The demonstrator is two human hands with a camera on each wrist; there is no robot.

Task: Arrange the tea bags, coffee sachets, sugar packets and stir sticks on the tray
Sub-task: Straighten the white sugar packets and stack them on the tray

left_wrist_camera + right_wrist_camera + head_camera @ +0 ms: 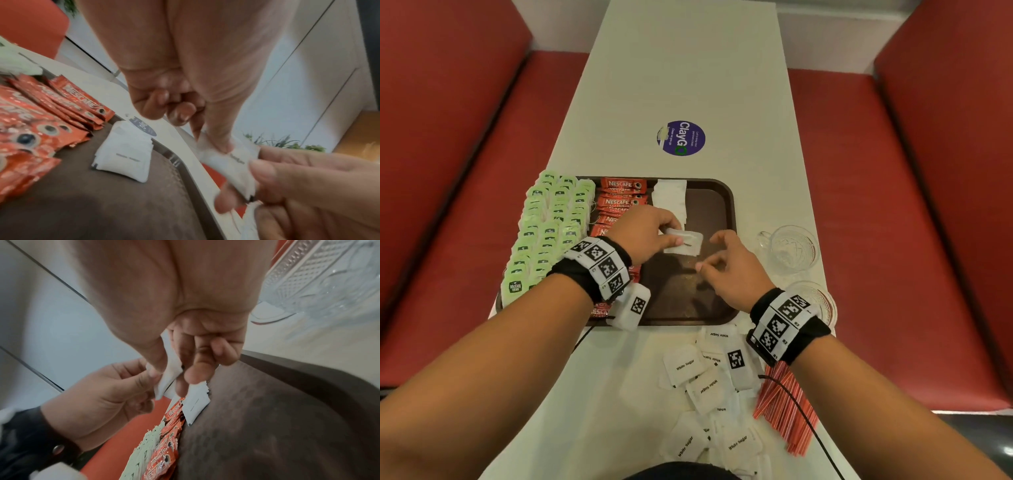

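White paper is what you hold: your left hand (645, 236) pinches one sugar packet (686, 242) above the brown tray (717, 205), just short of the sugar row (671, 198) beside the coffee sachets (619, 202) and tea bags (551, 219). Your right hand (726, 267) also pinches a packet or two; the wrist views show fingers curled on paper. Watch the risk: a loose grip could let packets slip skewed onto the row, or a wrist could brush the glass cup (791, 248). Loose sugar packets (705, 394) and stir sticks (784, 407) wait on the tabletop (688, 68).
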